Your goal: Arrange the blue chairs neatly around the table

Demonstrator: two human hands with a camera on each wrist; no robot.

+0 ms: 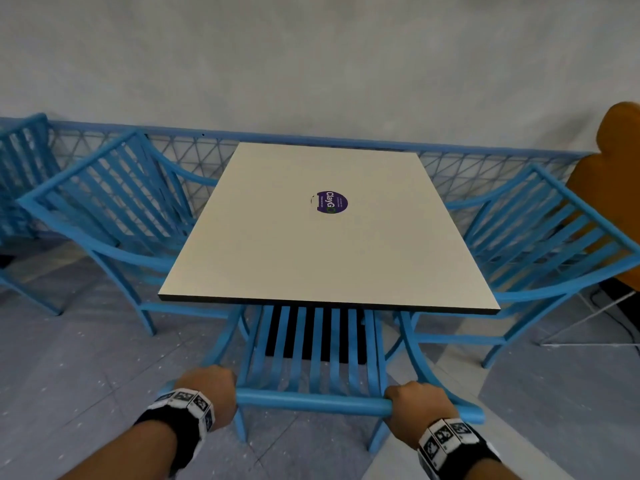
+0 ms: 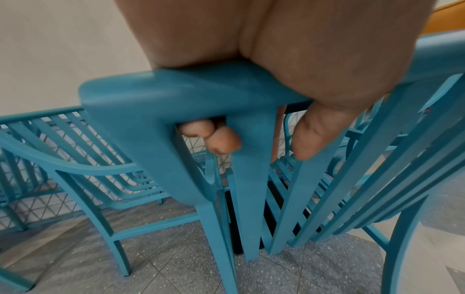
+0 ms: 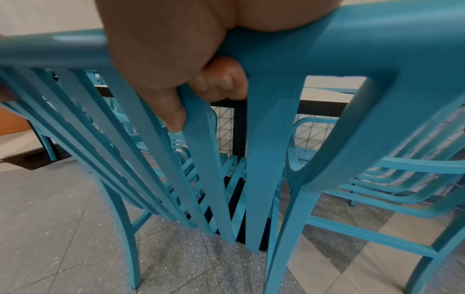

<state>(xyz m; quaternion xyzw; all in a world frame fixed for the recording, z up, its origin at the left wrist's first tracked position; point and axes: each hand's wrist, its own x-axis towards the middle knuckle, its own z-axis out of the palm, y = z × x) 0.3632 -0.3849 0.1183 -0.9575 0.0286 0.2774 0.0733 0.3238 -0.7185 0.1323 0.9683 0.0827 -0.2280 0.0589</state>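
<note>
Left chair (image 1: 114,216): blue, at the bench's left side, seat tucked under the edge.
Left hand (image 1: 207,389): fingers curled over the near chair's top rail at its left corner, fingertips (image 2: 221,139) wrapped behind it.
Near chair (image 1: 311,362): blue, at the bench's near side, seat partly under the top.
Bench (image 1: 277,244): pale square top with a round purple sticker (image 1: 330,201).
Right hand (image 1: 420,405): gripping the same rail near its right corner.
Right chair (image 1: 543,237): blue, at the bench's right side.

Lighting even, soft, bright; shadows faint. Head view bows strongly toward 3 and 9 o'clock edges. Wrist views blur close up, with mild sheen on the chair (image 3: 352,39) rail.
</note>
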